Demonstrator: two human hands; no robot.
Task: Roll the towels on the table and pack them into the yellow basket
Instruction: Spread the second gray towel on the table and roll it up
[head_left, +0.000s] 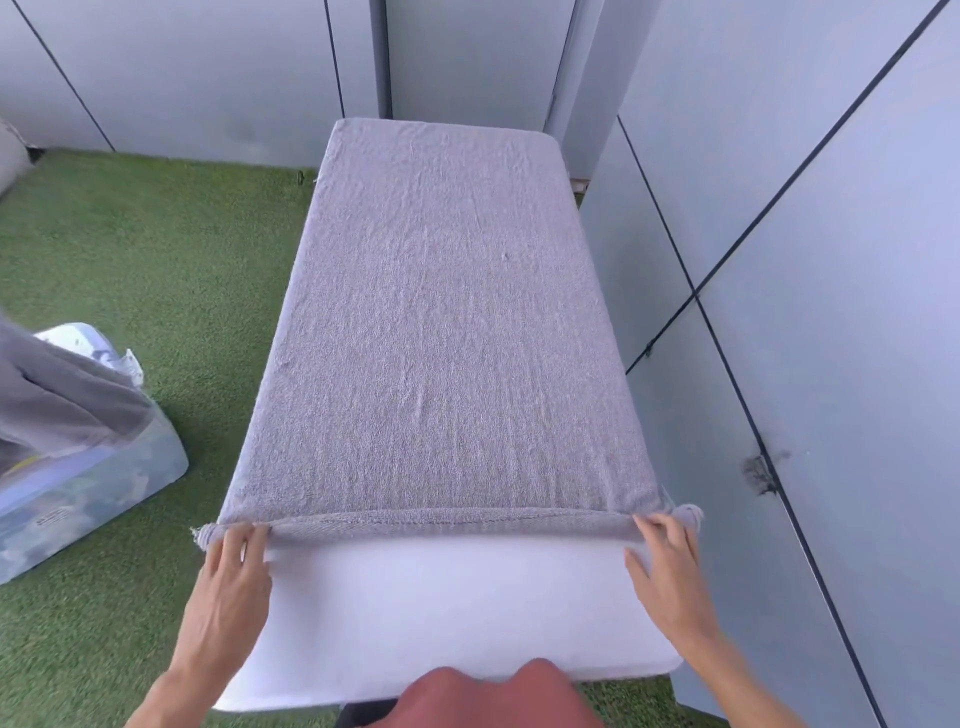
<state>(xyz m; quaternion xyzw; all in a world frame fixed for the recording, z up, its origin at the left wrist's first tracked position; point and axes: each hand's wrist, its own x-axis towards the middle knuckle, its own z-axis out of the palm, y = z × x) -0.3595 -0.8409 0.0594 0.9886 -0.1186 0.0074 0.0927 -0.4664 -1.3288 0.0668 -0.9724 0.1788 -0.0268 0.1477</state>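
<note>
A grey towel (441, 322) lies spread flat along the white table (441, 613), covering it from the far end almost to the near end. Its near edge is turned over into a thin first roll running across the table. My left hand (228, 582) holds the left end of that rolled edge, fingers on top of it. My right hand (667, 566) holds the right end the same way, fingers curled onto the roll. The yellow basket is not in view.
A clear plastic bin (98, 478) with grey cloth draped over it stands on the green artificial grass (156, 270) to the left. Grey wall panels (831, 312) close in behind and along the right of the table.
</note>
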